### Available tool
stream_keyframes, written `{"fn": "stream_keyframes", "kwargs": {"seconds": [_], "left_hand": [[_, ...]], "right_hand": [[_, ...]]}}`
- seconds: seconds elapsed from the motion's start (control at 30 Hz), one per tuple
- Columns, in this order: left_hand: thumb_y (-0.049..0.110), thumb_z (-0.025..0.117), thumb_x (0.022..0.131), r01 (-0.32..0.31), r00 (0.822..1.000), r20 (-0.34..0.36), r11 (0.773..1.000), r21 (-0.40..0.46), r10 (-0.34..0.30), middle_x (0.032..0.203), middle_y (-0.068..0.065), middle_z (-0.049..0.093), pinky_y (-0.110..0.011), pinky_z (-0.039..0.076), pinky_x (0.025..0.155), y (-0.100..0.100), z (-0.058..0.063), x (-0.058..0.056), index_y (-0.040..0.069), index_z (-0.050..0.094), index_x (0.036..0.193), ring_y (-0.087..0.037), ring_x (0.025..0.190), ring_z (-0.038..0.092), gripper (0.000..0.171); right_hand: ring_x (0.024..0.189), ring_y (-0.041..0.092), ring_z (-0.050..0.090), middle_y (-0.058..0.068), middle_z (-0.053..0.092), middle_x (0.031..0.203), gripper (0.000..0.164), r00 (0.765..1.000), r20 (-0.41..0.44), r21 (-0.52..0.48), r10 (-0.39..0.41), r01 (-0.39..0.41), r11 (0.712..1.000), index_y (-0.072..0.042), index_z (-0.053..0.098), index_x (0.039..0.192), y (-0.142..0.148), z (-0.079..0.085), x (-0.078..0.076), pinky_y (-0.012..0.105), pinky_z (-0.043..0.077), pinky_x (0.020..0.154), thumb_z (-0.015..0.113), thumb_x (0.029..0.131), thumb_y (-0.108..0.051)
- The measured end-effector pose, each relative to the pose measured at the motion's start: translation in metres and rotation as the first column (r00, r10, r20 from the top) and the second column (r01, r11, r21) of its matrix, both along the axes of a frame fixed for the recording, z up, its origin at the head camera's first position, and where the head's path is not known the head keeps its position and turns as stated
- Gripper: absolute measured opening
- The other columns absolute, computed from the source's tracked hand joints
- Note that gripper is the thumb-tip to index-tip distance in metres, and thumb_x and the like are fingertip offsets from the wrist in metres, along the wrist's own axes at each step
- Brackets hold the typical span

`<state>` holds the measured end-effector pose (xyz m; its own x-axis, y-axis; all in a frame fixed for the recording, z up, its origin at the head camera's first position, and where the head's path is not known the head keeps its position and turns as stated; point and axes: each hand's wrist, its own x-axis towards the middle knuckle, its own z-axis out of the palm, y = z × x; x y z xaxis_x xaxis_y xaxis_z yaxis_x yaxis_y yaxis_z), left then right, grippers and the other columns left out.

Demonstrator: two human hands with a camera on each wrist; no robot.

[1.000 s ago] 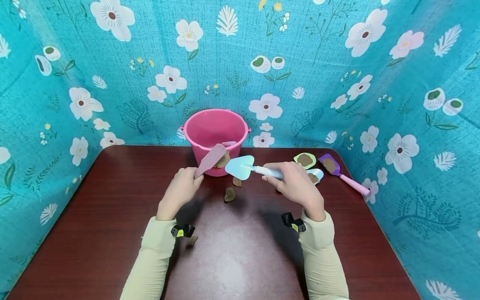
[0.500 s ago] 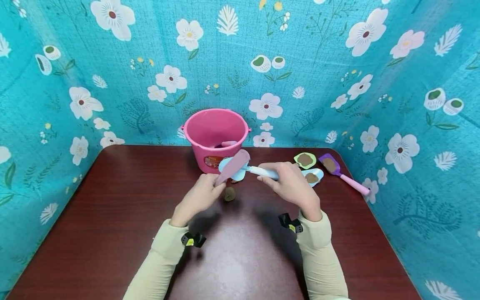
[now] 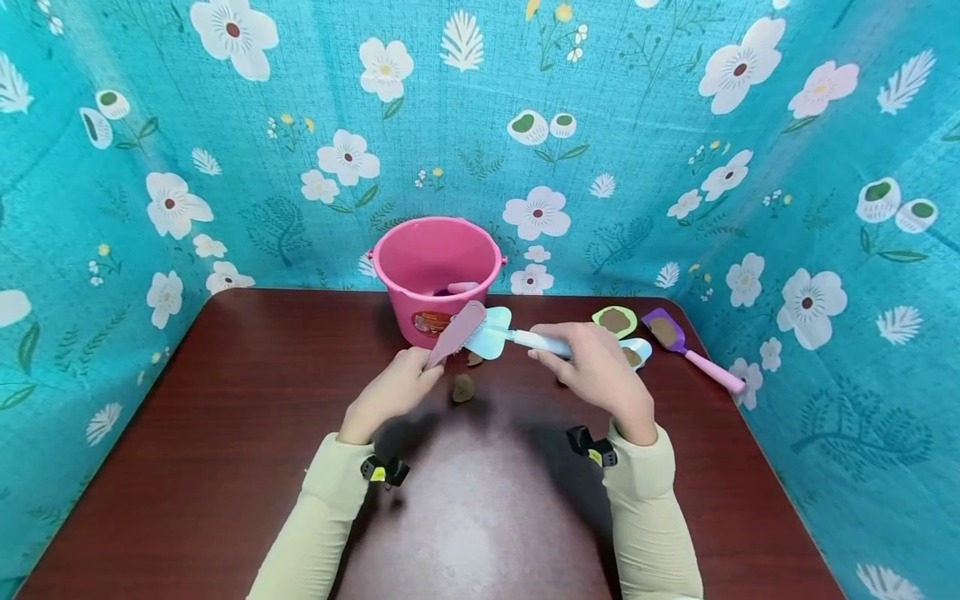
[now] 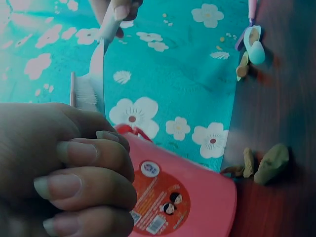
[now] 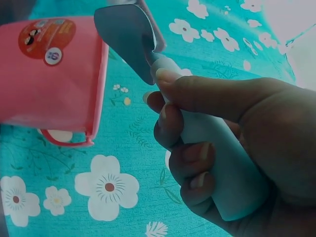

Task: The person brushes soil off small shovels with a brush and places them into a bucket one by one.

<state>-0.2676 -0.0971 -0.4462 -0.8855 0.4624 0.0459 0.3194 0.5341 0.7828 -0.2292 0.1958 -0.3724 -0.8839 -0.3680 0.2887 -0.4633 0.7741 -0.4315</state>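
My left hand [image 3: 390,396] grips a pink brush [image 3: 456,335] by its handle. In the left wrist view its pale bristles [image 4: 86,96] face the blade of a light blue hand trowel. My right hand [image 3: 596,367] holds that trowel [image 3: 491,335] by its pale handle, thumb along the top, blade pointing left. In the head view the brush head overlaps the blade's left side. Both tools are in front of a pink bucket [image 3: 403,310] with an orange label. Below them on the table lie a brown leaf-like piece [image 3: 462,388] and a smaller one [image 3: 475,359].
Inside the bucket shows a pink handle [image 3: 462,287]. At the back right are a green scoop [image 3: 615,319], a blue scoop [image 3: 639,350] and a purple shovel [image 3: 667,331] with a pink handle, each bearing brown material. A flowered cloth [image 3: 480,167] hangs behind the table.
My left hand has moved the brush rightward to the trowel, over its blade, then slightly back left. A brown piece seen behind the brush earlier no longer shows. The right hand has barely moved.
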Motion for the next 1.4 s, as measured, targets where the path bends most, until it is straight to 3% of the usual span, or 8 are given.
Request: {"fn": "stream_keyframes", "kwargs": {"seconds": [0.33,0.53,0.63,0.73,0.83,1.0,1.17,1.4], "left_hand": [[0.017,0.055,0.101,-0.158,0.988,-0.006,0.986,-0.049,0.157,0.057,-0.003,0.043,-0.027,0.031,0.045,-0.022,0.007,-0.004,0.008,0.051,0.071,-0.015,0.049,0.035,0.032],[0.015,0.054,0.100,-0.092,0.995,-0.030,0.995,0.032,0.093,0.056,-0.001,0.038,-0.026,0.028,0.046,-0.005,0.014,0.006,0.009,0.046,0.067,-0.013,0.048,0.031,0.034],[0.015,0.054,0.100,-0.099,0.993,-0.057,0.995,0.005,0.099,0.055,-0.001,0.039,-0.026,0.031,0.046,0.007,0.015,0.012,0.010,0.047,0.068,-0.013,0.048,0.033,0.033],[0.016,0.055,0.100,-0.177,0.978,-0.123,0.981,-0.083,0.166,0.056,-0.002,0.043,-0.028,0.036,0.047,0.015,0.014,0.015,0.010,0.049,0.071,-0.014,0.049,0.037,0.030],[0.018,0.057,0.099,-0.276,0.950,-0.192,0.949,-0.154,0.245,0.058,-0.004,0.044,-0.031,0.039,0.047,0.016,0.012,0.015,0.010,0.051,0.073,-0.016,0.050,0.039,0.028],[0.018,0.058,0.100,-0.338,0.931,-0.209,0.923,-0.187,0.298,0.059,-0.007,0.047,-0.032,0.041,0.047,0.005,0.006,0.007,0.008,0.053,0.076,-0.019,0.051,0.042,0.026],[0.018,0.059,0.100,-0.332,0.936,-0.185,0.928,-0.168,0.301,0.058,-0.006,0.047,-0.030,0.041,0.046,-0.004,0.004,0.003,0.008,0.054,0.076,-0.018,0.049,0.041,0.026],[0.016,0.057,0.099,-0.233,0.960,-0.169,0.971,-0.049,0.222,0.055,-0.003,0.043,-0.029,0.037,0.046,0.010,0.013,0.016,0.010,0.050,0.072,-0.015,0.048,0.037,0.029]], "right_hand": [[0.058,0.009,0.054,-0.009,0.066,0.076,0.026,1.000,0.014,-0.075,0.008,-0.007,0.997,-0.018,0.074,0.116,0.003,-0.004,-0.002,0.034,0.047,0.063,0.078,0.091,-0.026],[0.063,0.012,0.055,-0.006,0.066,0.079,0.025,1.000,0.005,-0.050,0.011,-0.010,0.999,-0.017,0.075,0.114,-0.003,-0.006,-0.004,0.034,0.047,0.064,0.078,0.090,-0.024],[0.070,0.013,0.055,-0.006,0.067,0.082,0.024,1.000,-0.002,-0.033,0.024,-0.024,0.999,-0.018,0.075,0.113,-0.005,-0.006,-0.003,0.034,0.047,0.066,0.078,0.091,-0.025],[0.069,0.013,0.055,-0.007,0.067,0.080,0.022,1.000,-0.010,-0.037,0.024,-0.024,0.999,-0.018,0.075,0.112,-0.004,-0.005,-0.002,0.034,0.047,0.065,0.077,0.091,-0.026],[0.064,0.012,0.054,-0.007,0.065,0.075,0.022,1.000,-0.017,-0.053,0.015,-0.015,0.998,-0.018,0.075,0.113,-0.001,-0.004,-0.002,0.034,0.046,0.063,0.076,0.092,-0.026],[0.060,0.009,0.054,-0.008,0.065,0.073,0.023,1.000,-0.024,-0.073,0.000,-0.002,0.997,-0.019,0.075,0.114,0.005,-0.005,-0.003,0.034,0.045,0.062,0.076,0.092,-0.026],[0.057,0.009,0.053,-0.008,0.064,0.071,0.019,1.000,-0.026,-0.083,0.002,-0.004,0.997,-0.020,0.074,0.110,0.007,-0.006,-0.004,0.034,0.044,0.060,0.076,0.093,-0.027],[0.060,0.011,0.053,-0.007,0.064,0.074,0.022,1.000,0.010,-0.077,0.010,-0.010,0.997,-0.017,0.075,0.112,0.002,-0.006,-0.006,0.034,0.046,0.061,0.077,0.092,-0.025]]}}
